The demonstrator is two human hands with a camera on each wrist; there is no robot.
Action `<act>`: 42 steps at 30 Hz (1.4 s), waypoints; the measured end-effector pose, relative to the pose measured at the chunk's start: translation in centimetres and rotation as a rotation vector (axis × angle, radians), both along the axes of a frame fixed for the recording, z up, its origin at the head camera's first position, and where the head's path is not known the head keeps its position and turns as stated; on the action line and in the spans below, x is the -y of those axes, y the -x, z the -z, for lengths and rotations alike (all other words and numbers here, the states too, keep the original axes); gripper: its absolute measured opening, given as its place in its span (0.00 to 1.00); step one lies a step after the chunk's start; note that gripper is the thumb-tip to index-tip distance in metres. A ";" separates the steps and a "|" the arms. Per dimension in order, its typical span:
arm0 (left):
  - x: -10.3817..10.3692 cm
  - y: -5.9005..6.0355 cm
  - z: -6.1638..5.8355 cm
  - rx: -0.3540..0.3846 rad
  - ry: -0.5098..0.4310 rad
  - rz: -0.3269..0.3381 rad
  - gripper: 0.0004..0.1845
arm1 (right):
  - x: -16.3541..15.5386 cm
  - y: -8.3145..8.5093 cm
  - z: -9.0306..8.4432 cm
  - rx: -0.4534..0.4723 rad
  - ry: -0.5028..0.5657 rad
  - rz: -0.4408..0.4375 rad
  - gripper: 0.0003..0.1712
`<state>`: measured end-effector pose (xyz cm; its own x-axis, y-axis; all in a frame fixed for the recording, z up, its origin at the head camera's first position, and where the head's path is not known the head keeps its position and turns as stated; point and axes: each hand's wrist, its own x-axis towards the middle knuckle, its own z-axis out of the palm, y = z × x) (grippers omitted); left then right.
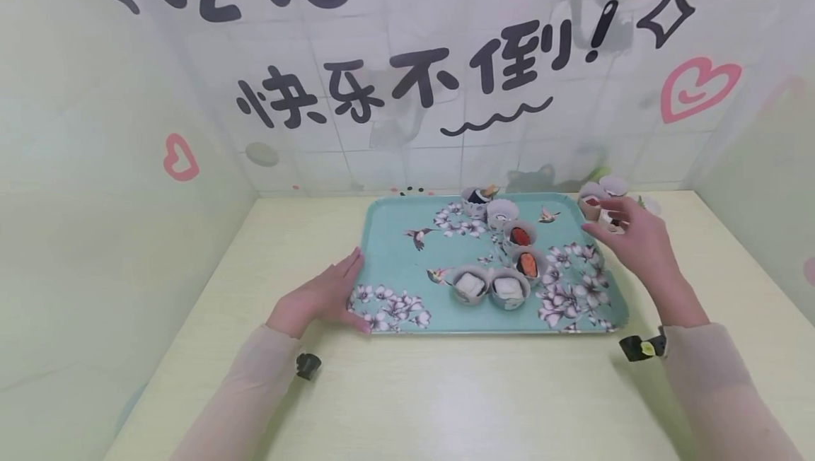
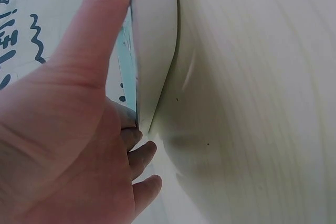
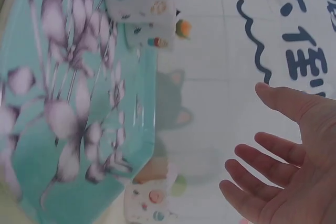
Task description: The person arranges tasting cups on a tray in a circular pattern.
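A turquoise tray printed with flowers and birds lies on the table. My left hand rests along its left edge, fingers extended; the left wrist view shows the thumb by the tray's side. On the tray stand several small paper cups: two with white pieces, one with an orange topping, one with a red topping, a pale cup, and one with a dark piece. Near a cup with a reddish piece hovers my right hand, fingers apart, nothing held.
More cups cluster beyond the tray's back right corner, partly hidden by the right hand. A white tiled wall with dark lettering rises behind the table. Pale side panels flank it.
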<state>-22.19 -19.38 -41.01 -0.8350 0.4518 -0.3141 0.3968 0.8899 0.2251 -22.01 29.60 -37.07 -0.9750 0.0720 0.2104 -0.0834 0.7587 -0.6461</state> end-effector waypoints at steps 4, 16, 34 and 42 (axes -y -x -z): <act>0.1 -0.1 -0.1 0.002 -0.003 -0.001 0.75 | -1.2 0.6 0.7 0.017 0.027 0.074 0.37; 0.1 -0.1 0.1 0.003 -0.006 -0.012 0.76 | -4.6 2.4 3.0 0.117 0.098 0.197 0.46; 0.1 -0.2 0.0 0.004 0.000 -0.008 0.75 | -6.8 4.2 5.3 0.267 0.167 0.194 0.51; 0.0 -0.3 -0.1 0.002 0.004 -0.006 0.75 | -6.8 4.9 5.8 0.278 0.186 0.173 0.52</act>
